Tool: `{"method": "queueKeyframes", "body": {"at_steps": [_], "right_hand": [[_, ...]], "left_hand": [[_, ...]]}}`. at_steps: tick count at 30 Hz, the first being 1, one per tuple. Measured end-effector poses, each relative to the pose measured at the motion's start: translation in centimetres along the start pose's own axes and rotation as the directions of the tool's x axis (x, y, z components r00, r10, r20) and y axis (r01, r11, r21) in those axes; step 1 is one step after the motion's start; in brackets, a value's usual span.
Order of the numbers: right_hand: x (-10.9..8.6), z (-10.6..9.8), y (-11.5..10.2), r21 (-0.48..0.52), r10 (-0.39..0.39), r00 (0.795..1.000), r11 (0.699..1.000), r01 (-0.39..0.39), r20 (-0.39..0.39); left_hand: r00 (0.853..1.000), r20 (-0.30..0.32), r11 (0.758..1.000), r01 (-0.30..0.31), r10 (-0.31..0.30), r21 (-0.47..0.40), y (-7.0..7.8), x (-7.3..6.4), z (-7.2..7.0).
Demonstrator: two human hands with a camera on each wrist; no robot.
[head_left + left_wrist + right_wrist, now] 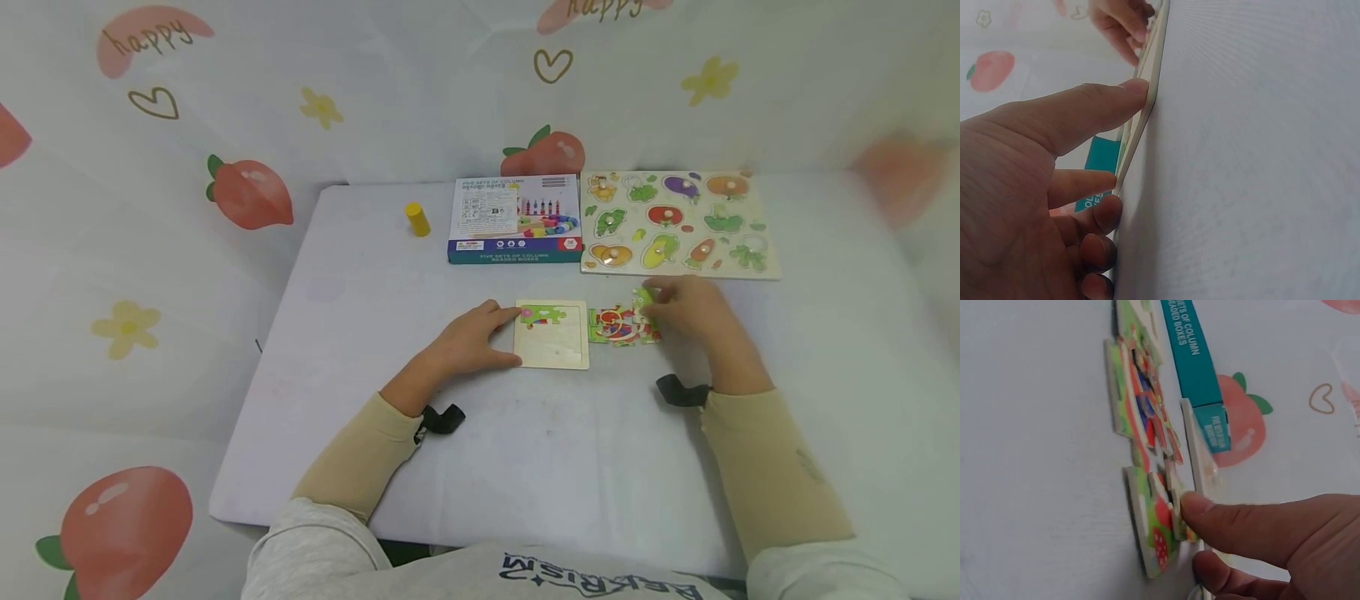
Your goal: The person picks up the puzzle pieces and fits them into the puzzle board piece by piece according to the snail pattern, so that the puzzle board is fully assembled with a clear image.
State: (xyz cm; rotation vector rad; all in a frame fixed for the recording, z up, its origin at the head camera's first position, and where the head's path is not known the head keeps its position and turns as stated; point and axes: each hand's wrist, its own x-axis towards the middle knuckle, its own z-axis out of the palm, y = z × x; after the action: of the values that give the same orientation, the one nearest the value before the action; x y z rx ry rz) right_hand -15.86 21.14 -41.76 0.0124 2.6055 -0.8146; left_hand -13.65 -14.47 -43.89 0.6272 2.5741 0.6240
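Note:
A square wooden puzzle tray [555, 346] lies at mid-table, with green pieces [546, 314] along its upper left. Beside its left edge is my left hand [471, 337]: thumb at the lower corner, straight index finger at the upper one. The other fingers curl loosely in the left wrist view. Just right of the tray lie several colourful jigsaw pieces [618, 325], some overlapping. My right hand [693, 310] pinches a green puzzle piece [640, 298] at their right end. In the right wrist view the thumb [1235, 519] presses near a piece's edge; the fingertips are partly hidden.
Behind the pieces stand a bead-set box [516, 250] and a vegetable knob-puzzle board [678, 242], side by side. A yellow cylinder [417, 219] is at the back left. Patterned white cloth [420, 92] hangs behind the table.

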Motion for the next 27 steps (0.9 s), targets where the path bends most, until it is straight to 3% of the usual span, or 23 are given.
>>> {"method": "queueKeyframes", "body": {"at_steps": [8, 27], "right_hand": [[0.00, 0.25, -0.33, -0.012, -0.027, 0.999, 1.000, 0.027, -0.029], [-0.20, 1.02, -0.24, 0.063, 0.002, 0.993, 0.998, 0.005, -0.114]], "left_hand": [[1.000, -0.002, 1.000, 0.001, -0.001, 0.005, 0.00, -0.02, -0.03], [1.000, 0.008, 1.000, 0.009, -0.009, -0.007, -0.18, 0.21, 0.10]]}}
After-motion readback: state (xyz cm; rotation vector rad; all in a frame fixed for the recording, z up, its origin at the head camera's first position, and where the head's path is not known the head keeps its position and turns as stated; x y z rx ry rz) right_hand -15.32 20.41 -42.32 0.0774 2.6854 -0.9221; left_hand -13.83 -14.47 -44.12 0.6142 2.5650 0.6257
